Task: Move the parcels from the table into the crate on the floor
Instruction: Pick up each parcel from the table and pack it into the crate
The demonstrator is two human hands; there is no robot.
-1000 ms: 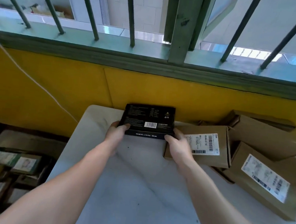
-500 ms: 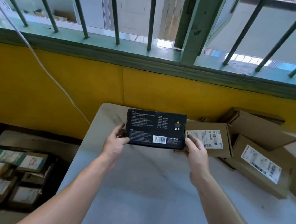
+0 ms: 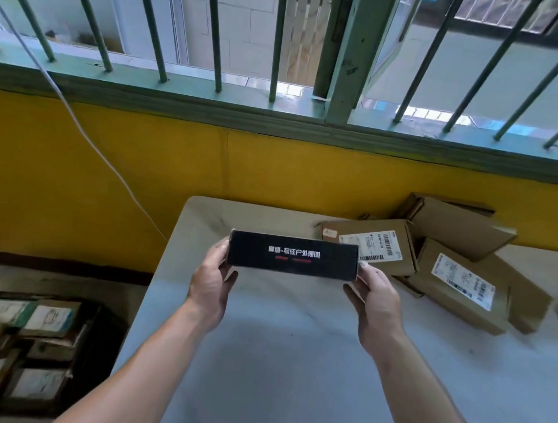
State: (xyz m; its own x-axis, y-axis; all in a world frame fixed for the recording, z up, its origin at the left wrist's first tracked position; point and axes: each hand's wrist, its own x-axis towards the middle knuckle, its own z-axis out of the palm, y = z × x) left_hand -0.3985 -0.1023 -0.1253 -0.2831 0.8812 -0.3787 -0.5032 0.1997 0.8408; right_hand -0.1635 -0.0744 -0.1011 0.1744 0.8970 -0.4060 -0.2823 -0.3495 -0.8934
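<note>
Down at the near left, the crate [image 3: 102, 337] on the floor already holds labelled parcels [image 3: 2, 348] packed close together. Above the pale table [image 3: 290, 366], the left hand [image 3: 209, 283] and right hand [image 3: 376, 302] each grip one end of the black box [image 3: 292, 255], fingers curled round it, seemingly clear of the surface. Held only by its ends, the box could twist free on the swing left and down, or clip the table edge. Further right, brown cardboard parcels [image 3: 461, 287] lie heaped against the yellow wall [image 3: 274, 170].
</note>
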